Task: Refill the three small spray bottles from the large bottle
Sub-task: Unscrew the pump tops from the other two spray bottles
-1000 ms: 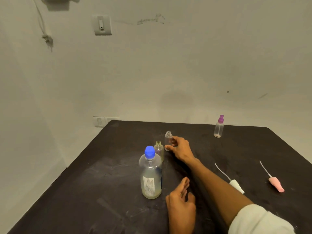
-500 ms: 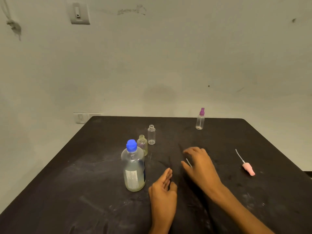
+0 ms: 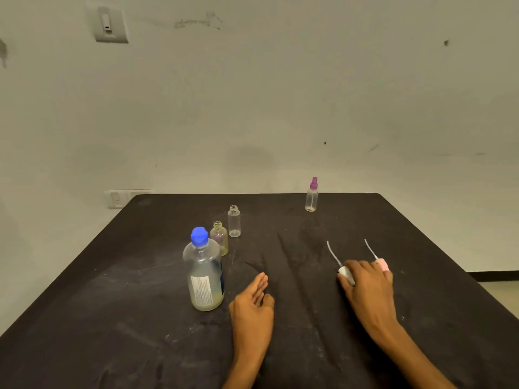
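- Near edge, centre: left hand (image 3: 252,310) flat on black table (image 3: 112,290), palm side down/inward, fingers straight + loosely together, holding nothing. Sits just right of big bottle, not touching it.
- Near right: right hand (image 3: 366,287) lying over two loose spray heads. Fingers spread + slightly curled. White spray head (image 3: 345,273) under thumb/index side, pink spray head (image 3: 382,264) under the outer fingers. Contact w/ both looks likely; can't tell if either is actually gripped.
- Both heads' dip tubes stick out past the fingertips, pointing far-left, roughly parallel, lying on table.
- Left of centre, near-mid: large bottle (image 3: 204,276) upright, blue cap (image 3: 199,236) on, white label facing cam, cloudy liquid in about the lower third.
- Just behind it, far-right of it: small bottle #1 (image 3: 219,238), uncapped, upright, yellowish tint, partly hidden by big bottle's shoulder.
- Slightly farther + right: small bottle #2 (image 3: 234,221), clear, uncapped, upright, looks empty. Near #1, not touching.
- Far right-centre, close to table's far edge: small bottle #3 (image 3: 311,195), upright, purple spray top still fitted, trace of residue at bottom. Well apart from other two.
- Beyond table: plain wall, wall switch (image 3: 109,24) up left, socket plate (image 3: 116,198) low at table's far-left corner.
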